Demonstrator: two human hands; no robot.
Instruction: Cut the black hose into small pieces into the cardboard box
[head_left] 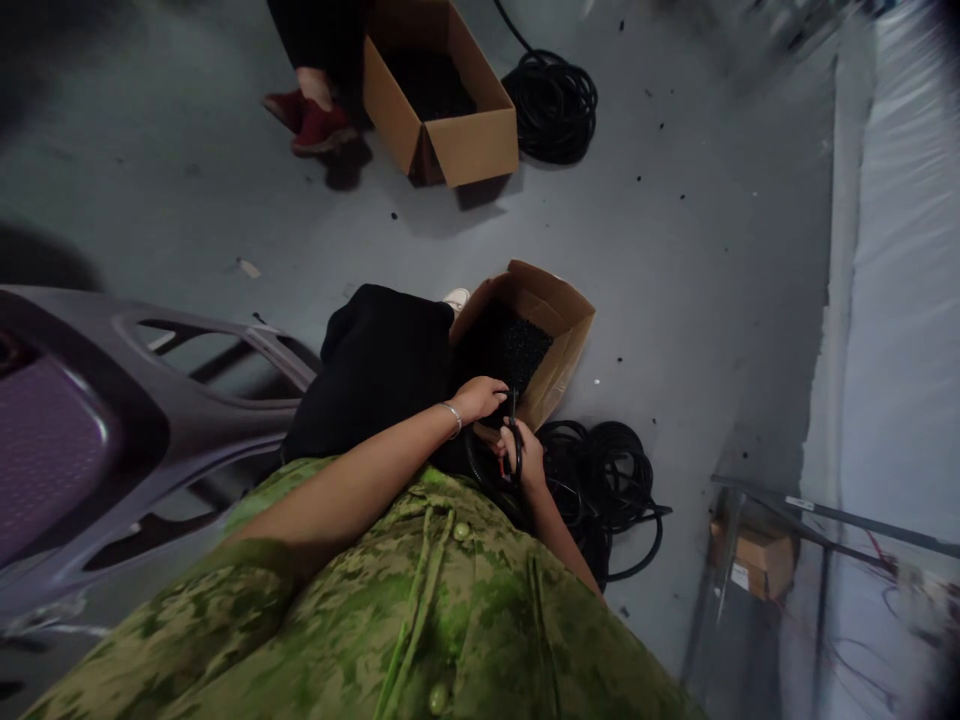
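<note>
Dark scissor-like tool with looped handles (518, 455): grasped in right hand (526, 455), axis near-to-far, tips just right of left hand (478, 400), which pinches slender black flexible tube (471, 455).

The person wears a green camouflage top (487, 630) with round, shiny buttons (462, 531) and a short left sleeve (202, 610), a silvery bracelet (454, 419) on the left wrist (444, 415), black trousers (382, 360) and, at the far end, a whitish shoe (456, 297).
</note>
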